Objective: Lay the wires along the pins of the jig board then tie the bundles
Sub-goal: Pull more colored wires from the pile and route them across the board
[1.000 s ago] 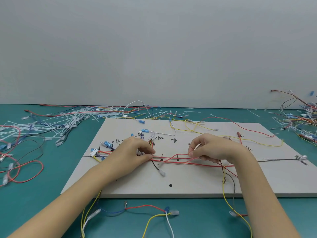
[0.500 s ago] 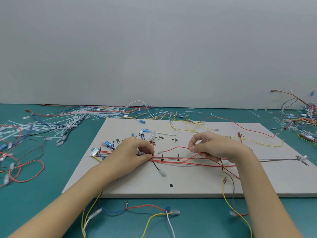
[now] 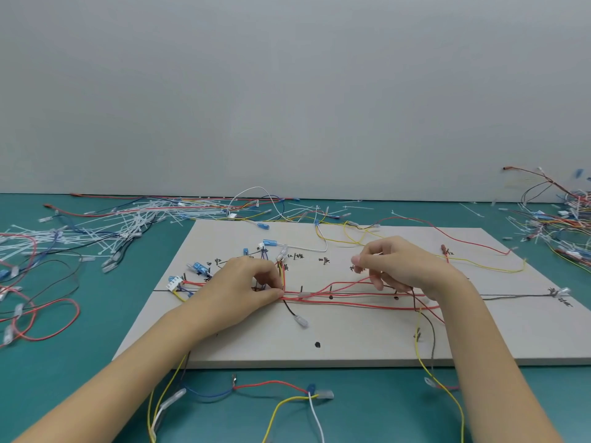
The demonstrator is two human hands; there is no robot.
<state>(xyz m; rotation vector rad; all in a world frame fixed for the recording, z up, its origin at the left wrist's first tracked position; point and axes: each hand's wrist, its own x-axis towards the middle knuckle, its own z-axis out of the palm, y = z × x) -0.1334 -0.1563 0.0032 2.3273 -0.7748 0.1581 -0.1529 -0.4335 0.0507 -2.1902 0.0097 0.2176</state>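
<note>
Table [image 3: 48,378]: teal surface carrying the board, with loose wires and white cable ties [image 3: 105,225] scattered at left and a tangle of wires [image 3: 563,219] at far right.
Jig board [image 3: 351,334]: pale panel lying flat at centre, set with short dark pins [image 3: 301,288] and hand-written marks.
Red wires [image 3: 351,297]: a bundle running left to right along the board's middle line, between the two hands; one strand arcs up off the board toward the right hand.
Left hand [image 3: 243,286]: fingers together, pinching the red wires down at a pin near the board's left-centre.
Right hand [image 3: 403,266]: thumb and fingers curled, pinching the raised red strand above the bundle.
Risk: the lifted strand may, in my judgement, slip off or miss a pin if pulled slack, and the left pinch easing would let the bundle spread.
Writing: black handwritten characters beside the pins, too small to read reliably; no brand visible.
</note>
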